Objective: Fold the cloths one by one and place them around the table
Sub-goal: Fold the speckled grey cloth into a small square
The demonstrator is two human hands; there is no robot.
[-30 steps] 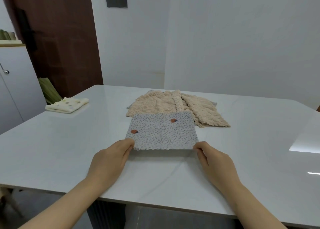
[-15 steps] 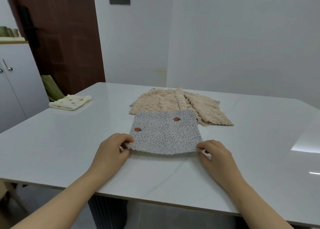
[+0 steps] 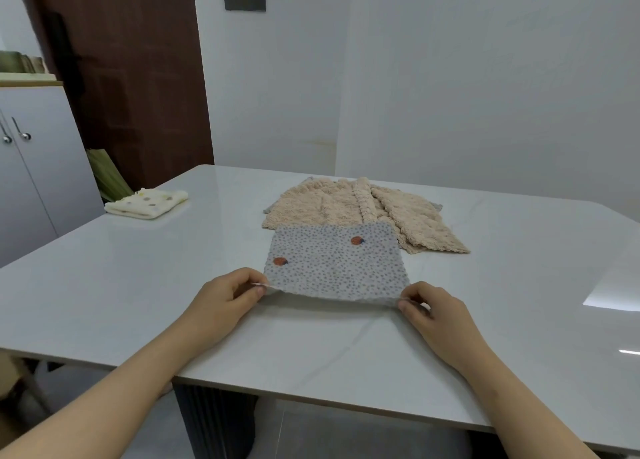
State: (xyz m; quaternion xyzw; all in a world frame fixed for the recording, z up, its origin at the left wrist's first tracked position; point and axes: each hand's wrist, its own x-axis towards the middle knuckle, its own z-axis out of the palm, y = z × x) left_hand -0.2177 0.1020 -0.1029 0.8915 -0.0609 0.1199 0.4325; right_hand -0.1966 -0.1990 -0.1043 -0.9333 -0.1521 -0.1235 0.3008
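A grey dotted cloth (image 3: 334,262) with two orange spots lies spread in the middle of the white table (image 3: 138,278). My left hand (image 3: 221,299) pinches its near left corner and my right hand (image 3: 433,314) pinches its near right corner. The near edge is lifted slightly off the table. Behind it lies a pile of fluffy beige cloths (image 3: 363,205), partly covered by the dotted cloth's far edge. A folded cream cloth (image 3: 147,202) with dots sits at the table's far left edge.
A white cabinet (image 3: 31,167) stands left of the table, with a dark brown door (image 3: 128,77) behind it. White walls rise beyond the table's far edge. The near table edge runs just under my forearms.
Both hands went from lying flat at the cloth's near corners to pinching them. The near edge has risen a little off the table.
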